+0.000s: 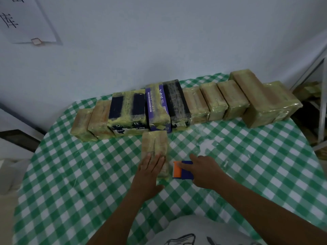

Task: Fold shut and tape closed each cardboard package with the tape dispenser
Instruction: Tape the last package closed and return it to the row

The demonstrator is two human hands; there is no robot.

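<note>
Left hand (151, 167) lies flat on the near end of the small cardboard package (154, 144). Its fingers (159, 160) are straight and spread, pressing down and holding nothing, likely pinning the flaps shut and keeping the box from sliding under the tape pull.

Right hand (205, 172) grips the tape dispenser (185, 175), fingers wrapped over the blue body and the orange end facing the box. The dispenser sits on the bench (247, 165) just beside the package's right edge, apart from it. My read: staged for the next strip, not yet on the cardboard.

The package lies lengthwise away from the person, centre of the green-checked cloth, its far end near the row of packages (217, 101). It already shows glossy tape along the top.

The row runs along the wall. All look wrapped in yellowish tape, so they are probably done and parked out of the work zone.

Readable text:
- dark box (127, 110): "FUTUR" and "READY", printed upside down and partly cut off.
- purple box (156, 106): Chinese characters, too blurred to read.
- paper sheet (26, 20) on the wall: large Chinese strokes, cropped.
</note>
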